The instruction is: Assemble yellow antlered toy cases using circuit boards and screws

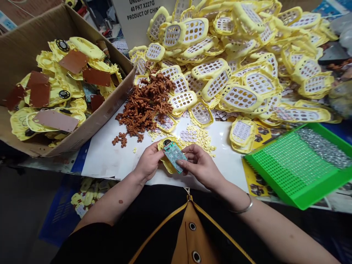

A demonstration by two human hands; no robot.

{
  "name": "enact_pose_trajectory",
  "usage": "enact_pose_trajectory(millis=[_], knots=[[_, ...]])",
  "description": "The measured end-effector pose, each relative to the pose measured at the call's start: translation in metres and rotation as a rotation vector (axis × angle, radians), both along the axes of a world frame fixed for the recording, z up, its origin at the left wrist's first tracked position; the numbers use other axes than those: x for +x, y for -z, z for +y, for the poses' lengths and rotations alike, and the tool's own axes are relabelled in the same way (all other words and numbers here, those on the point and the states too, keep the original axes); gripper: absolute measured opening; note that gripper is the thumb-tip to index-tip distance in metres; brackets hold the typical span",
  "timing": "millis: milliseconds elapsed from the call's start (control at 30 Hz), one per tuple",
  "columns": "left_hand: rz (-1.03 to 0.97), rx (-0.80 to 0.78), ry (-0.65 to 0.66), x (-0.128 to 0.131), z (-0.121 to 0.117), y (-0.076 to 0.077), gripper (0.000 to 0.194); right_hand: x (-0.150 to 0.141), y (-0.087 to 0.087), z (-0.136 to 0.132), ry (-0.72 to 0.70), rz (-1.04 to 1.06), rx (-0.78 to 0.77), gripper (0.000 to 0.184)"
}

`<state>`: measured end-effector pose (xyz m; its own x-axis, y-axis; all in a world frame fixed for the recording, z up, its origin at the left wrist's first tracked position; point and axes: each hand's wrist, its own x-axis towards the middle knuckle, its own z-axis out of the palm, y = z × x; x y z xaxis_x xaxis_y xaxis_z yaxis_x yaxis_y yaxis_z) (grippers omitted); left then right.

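My left hand (148,160) grips the left side of a yellow plastic toy-phone shell (167,165) held low over the white table sheet (110,157). A green circuit board (174,155) lies in that shell. My right hand (200,165) pinches the board's right edge, fingers closed on it. Just beyond the hands lie small yellow buttons (198,137) and a white keypad sheet (188,135). A heap of brown rubber parts (145,104) sits behind my left hand.
A large pile of yellow keypad shells (242,66) fills the back and right. A cardboard box (115,106) at left holds yellow shells with brown boards. A green perforated tray (297,165) with small metal parts stands at right.
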<state>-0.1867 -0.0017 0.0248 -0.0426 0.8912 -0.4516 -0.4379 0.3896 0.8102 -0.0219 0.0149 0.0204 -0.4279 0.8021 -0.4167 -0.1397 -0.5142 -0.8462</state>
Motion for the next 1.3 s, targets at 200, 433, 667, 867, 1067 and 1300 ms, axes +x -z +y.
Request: enact_pose_trajectory(millis=[200,433,667,867,1067,1300], knots=[[-0.013,0.008,-0.019,0.000,0.000,0.001,0.033,-0.005,0.002,-0.002,0.054,0.029,-0.001,0.052],[-0.001,-0.014,-0.014,0.000,0.001,0.000,0.034,-0.009,0.006,-0.005,0.077,0.064,-0.063,0.056],[0.015,0.019,0.016,-0.005,0.000,0.004,0.032,-0.008,0.006,-0.004,0.060,0.093,-0.086,0.056],[-0.125,0.040,0.152,-0.014,-0.002,0.003,0.037,-0.009,0.012,-0.003,0.079,0.074,-0.069,0.053],[0.014,0.029,0.063,-0.005,0.002,0.005,0.032,-0.006,0.017,-0.009,-0.010,-0.172,0.178,0.037],[-0.062,-0.006,0.165,-0.009,-0.001,0.003,0.033,0.009,-0.003,0.011,0.012,-0.585,1.139,0.019]])
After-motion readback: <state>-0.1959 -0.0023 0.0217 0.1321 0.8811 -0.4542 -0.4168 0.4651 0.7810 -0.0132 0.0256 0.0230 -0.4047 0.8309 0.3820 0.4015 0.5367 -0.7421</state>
